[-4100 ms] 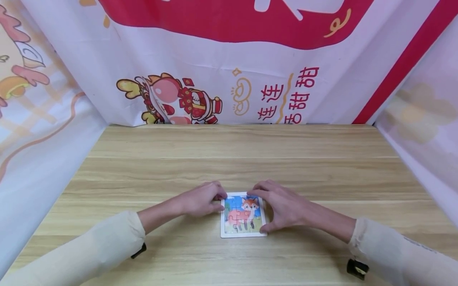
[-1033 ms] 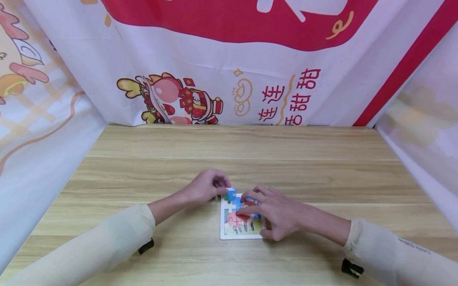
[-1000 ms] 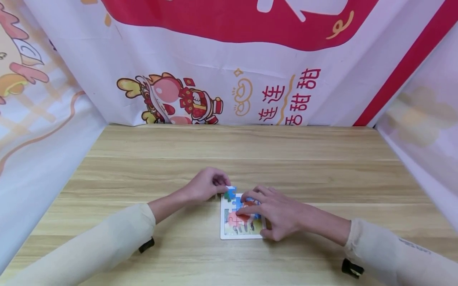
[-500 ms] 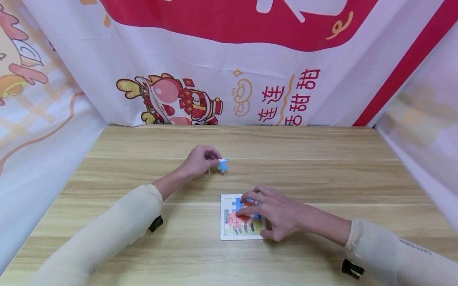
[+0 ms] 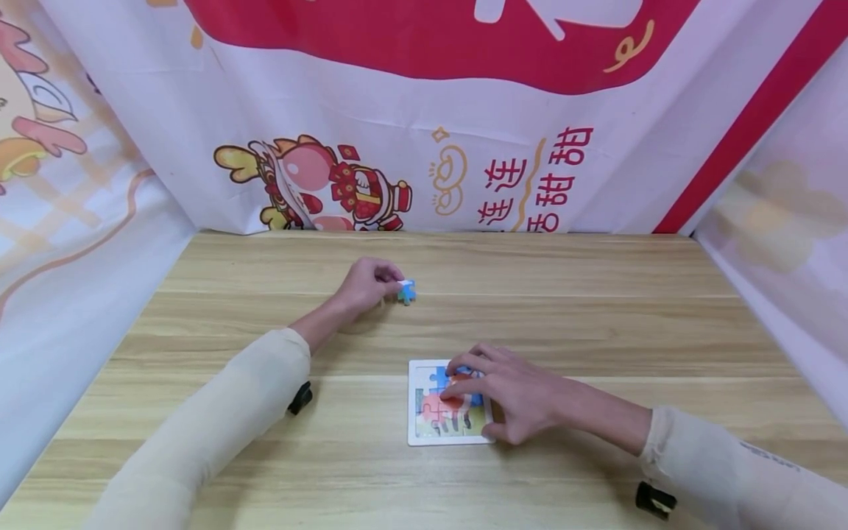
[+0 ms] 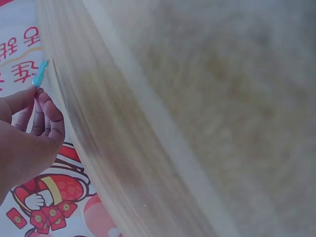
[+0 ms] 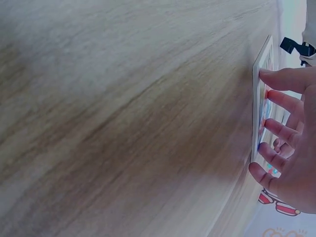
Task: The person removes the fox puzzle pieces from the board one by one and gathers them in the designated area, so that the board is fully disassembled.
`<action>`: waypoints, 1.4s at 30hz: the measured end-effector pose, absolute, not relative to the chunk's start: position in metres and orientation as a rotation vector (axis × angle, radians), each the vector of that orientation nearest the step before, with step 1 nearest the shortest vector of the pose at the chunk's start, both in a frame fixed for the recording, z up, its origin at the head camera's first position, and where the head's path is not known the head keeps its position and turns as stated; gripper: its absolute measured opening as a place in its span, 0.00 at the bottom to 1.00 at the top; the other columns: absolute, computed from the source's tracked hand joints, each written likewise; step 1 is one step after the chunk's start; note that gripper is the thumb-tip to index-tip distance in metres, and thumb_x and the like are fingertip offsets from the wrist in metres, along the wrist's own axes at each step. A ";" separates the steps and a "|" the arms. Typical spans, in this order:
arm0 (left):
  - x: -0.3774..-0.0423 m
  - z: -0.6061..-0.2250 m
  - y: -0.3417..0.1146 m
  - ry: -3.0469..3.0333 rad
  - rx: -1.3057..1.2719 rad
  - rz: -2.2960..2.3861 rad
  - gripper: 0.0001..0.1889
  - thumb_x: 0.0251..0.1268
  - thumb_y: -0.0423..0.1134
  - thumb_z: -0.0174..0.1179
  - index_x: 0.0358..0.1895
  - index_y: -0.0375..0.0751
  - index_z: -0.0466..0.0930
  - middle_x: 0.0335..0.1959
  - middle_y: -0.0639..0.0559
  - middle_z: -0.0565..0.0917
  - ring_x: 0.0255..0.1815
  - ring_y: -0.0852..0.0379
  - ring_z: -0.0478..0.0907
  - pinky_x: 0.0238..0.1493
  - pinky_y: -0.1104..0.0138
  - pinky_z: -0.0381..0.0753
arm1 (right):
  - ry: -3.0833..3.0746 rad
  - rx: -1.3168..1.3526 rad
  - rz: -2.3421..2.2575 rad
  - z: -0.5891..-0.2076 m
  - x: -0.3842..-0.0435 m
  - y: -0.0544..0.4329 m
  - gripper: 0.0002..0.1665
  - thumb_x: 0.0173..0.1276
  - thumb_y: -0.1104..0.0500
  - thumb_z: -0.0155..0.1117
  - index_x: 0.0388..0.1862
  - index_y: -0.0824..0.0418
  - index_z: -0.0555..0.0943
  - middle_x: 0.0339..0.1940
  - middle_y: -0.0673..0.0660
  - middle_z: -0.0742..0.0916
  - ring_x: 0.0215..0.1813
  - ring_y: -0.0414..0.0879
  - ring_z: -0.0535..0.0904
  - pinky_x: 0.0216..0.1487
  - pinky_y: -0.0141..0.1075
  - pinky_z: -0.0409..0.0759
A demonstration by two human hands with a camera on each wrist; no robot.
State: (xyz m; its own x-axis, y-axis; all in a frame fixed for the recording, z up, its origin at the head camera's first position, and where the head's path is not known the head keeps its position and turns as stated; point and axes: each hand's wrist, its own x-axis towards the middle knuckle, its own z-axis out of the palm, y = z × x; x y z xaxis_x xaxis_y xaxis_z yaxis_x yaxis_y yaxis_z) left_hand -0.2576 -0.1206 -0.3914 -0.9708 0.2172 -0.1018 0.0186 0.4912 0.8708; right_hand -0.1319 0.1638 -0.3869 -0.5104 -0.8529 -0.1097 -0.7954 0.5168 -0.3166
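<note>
Pinched between thumb and fingers of my left hand [image 5: 367, 285] is a blue and green jigsaw piece [image 5: 407, 292], held over the table beyond the puzzle. The left wrist view shows that piece [image 6: 40, 74] edge-on at the fingertips. A white-framed fox puzzle [image 5: 424, 439] lies flat on the table, with a white gap at its far left corner. My right hand [image 5: 523, 395] rests on the puzzle, fingers spread over the fox and thumb at the near right corner. In the right wrist view, the right hand [image 7: 296, 148] touches the frame and pieces with its fingertips.
The wooden table [image 5: 563, 294] extends around the puzzle on all sides. A printed cloth [image 5: 391, 96] hangs along its back edge, with more cloth at left and right. Both forearms have pale sleeves [image 5: 245, 397] with black straps beneath.
My left hand has lifted the blue and green piece out of the puzzle's far left corner and carried it away, slightly left. My right hand moved onto the pieces, then stayed there.
</note>
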 end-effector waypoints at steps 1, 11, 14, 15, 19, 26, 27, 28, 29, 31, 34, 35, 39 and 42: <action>-0.259 -0.392 -0.121 2.547 0.200 1.471 0.05 0.72 0.29 0.64 0.46 0.34 0.85 0.39 0.43 0.83 0.38 0.50 0.78 0.35 0.67 0.80 | 2.509 -1.395 -0.333 -0.387 -0.132 0.164 0.38 0.58 0.50 0.76 0.70 0.42 0.79 0.73 0.52 0.75 0.69 0.50 0.66 0.68 0.55 0.70; -0.282 -0.397 -0.124 2.592 0.180 1.429 0.06 0.72 0.29 0.64 0.47 0.32 0.86 0.40 0.40 0.85 0.37 0.50 0.79 0.33 0.69 0.78 | 2.517 -1.391 -0.335 -0.386 -0.131 0.165 0.37 0.58 0.50 0.76 0.69 0.42 0.80 0.73 0.52 0.75 0.69 0.50 0.67 0.69 0.55 0.70; -0.288 -0.400 -0.126 2.612 0.179 1.408 0.06 0.70 0.27 0.65 0.47 0.32 0.86 0.41 0.40 0.84 0.38 0.51 0.78 0.35 0.68 0.78 | 2.515 -1.384 -0.329 -0.385 -0.131 0.164 0.38 0.58 0.50 0.76 0.70 0.41 0.80 0.73 0.53 0.75 0.70 0.51 0.66 0.69 0.56 0.69; -0.290 -0.401 -0.127 2.627 0.174 1.395 0.06 0.70 0.27 0.65 0.46 0.32 0.86 0.41 0.41 0.84 0.39 0.51 0.77 0.36 0.68 0.78 | 2.516 -1.383 -0.326 -0.385 -0.131 0.164 0.38 0.58 0.50 0.76 0.70 0.41 0.79 0.74 0.53 0.75 0.70 0.51 0.66 0.70 0.56 0.69; -0.295 -0.401 -0.128 2.673 0.146 1.349 0.05 0.69 0.28 0.66 0.45 0.33 0.87 0.42 0.41 0.84 0.42 0.50 0.76 0.39 0.65 0.78 | 2.515 -1.380 -0.320 -0.385 -0.130 0.164 0.38 0.59 0.50 0.75 0.70 0.41 0.79 0.74 0.53 0.75 0.70 0.51 0.66 0.70 0.56 0.69; -0.296 -0.398 -0.126 2.703 0.174 1.289 0.04 0.69 0.28 0.66 0.43 0.32 0.87 0.41 0.40 0.84 0.42 0.48 0.76 0.41 0.63 0.79 | 2.516 -1.379 -0.322 -0.385 -0.131 0.165 0.37 0.59 0.50 0.75 0.70 0.41 0.79 0.74 0.53 0.75 0.70 0.51 0.66 0.70 0.55 0.69; -0.296 -0.397 -0.126 2.711 0.182 1.273 0.04 0.69 0.28 0.66 0.43 0.32 0.87 0.41 0.40 0.84 0.42 0.48 0.76 0.42 0.62 0.79 | 2.515 -1.381 -0.323 -0.385 -0.131 0.165 0.37 0.59 0.50 0.75 0.71 0.41 0.79 0.74 0.53 0.75 0.70 0.51 0.66 0.70 0.56 0.69; -0.296 -0.397 -0.126 2.720 0.190 1.252 0.04 0.70 0.28 0.65 0.43 0.32 0.87 0.41 0.40 0.84 0.42 0.49 0.76 0.43 0.62 0.79 | 2.516 -1.383 -0.322 -0.385 -0.131 0.165 0.37 0.59 0.50 0.75 0.71 0.42 0.79 0.74 0.53 0.75 0.70 0.51 0.66 0.70 0.56 0.69; -0.296 -0.396 -0.125 2.729 0.197 1.232 0.04 0.70 0.28 0.65 0.43 0.32 0.87 0.41 0.40 0.84 0.42 0.48 0.77 0.44 0.62 0.79 | 2.517 -1.387 -0.320 -0.385 -0.130 0.165 0.37 0.59 0.50 0.75 0.71 0.42 0.79 0.74 0.53 0.75 0.70 0.51 0.66 0.70 0.56 0.69; -0.297 -0.395 -0.125 2.745 0.210 1.195 0.04 0.70 0.28 0.65 0.42 0.32 0.87 0.42 0.40 0.85 0.43 0.48 0.77 0.47 0.60 0.80 | 2.519 -1.394 -0.315 -0.385 -0.130 0.165 0.37 0.60 0.50 0.74 0.71 0.42 0.79 0.74 0.53 0.75 0.70 0.51 0.66 0.70 0.56 0.69; -0.296 -0.394 -0.124 2.773 0.235 1.134 0.03 0.70 0.28 0.65 0.42 0.32 0.87 0.41 0.40 0.85 0.43 0.48 0.78 0.49 0.58 0.81 | 2.523 -1.406 -0.306 -0.385 -0.130 0.165 0.37 0.60 0.50 0.74 0.71 0.42 0.79 0.74 0.53 0.75 0.70 0.51 0.66 0.70 0.56 0.69; -0.296 -0.394 -0.124 2.787 0.251 1.111 0.03 0.69 0.28 0.66 0.41 0.32 0.87 0.41 0.40 0.85 0.43 0.48 0.78 0.49 0.58 0.81 | 2.524 -1.409 -0.306 -0.385 -0.130 0.165 0.37 0.60 0.50 0.74 0.71 0.42 0.79 0.74 0.53 0.75 0.70 0.51 0.67 0.70 0.56 0.69; -0.296 -0.395 -0.123 2.835 0.309 1.047 0.02 0.67 0.29 0.68 0.37 0.32 0.87 0.38 0.41 0.85 0.41 0.48 0.78 0.49 0.57 0.80 | 2.527 -1.414 -0.305 -0.385 -0.130 0.165 0.37 0.59 0.50 0.75 0.70 0.42 0.79 0.73 0.54 0.75 0.70 0.52 0.67 0.70 0.56 0.69; -0.297 -0.396 -0.123 2.851 0.327 1.024 0.03 0.67 0.30 0.69 0.36 0.32 0.88 0.38 0.41 0.86 0.42 0.47 0.78 0.51 0.56 0.80 | 2.527 -1.411 -0.306 -0.385 -0.130 0.165 0.37 0.59 0.50 0.75 0.70 0.42 0.79 0.73 0.54 0.75 0.70 0.52 0.67 0.70 0.56 0.69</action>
State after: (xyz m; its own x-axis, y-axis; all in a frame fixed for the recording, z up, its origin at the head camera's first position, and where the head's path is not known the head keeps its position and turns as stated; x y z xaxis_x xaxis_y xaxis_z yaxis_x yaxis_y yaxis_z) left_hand -0.2968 -0.1227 -0.3964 -0.9725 0.2324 -0.0165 0.1688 0.7517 0.6375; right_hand -0.1298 0.1651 -0.3849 -0.5094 -0.8549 -0.0981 -0.8068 0.5141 -0.2912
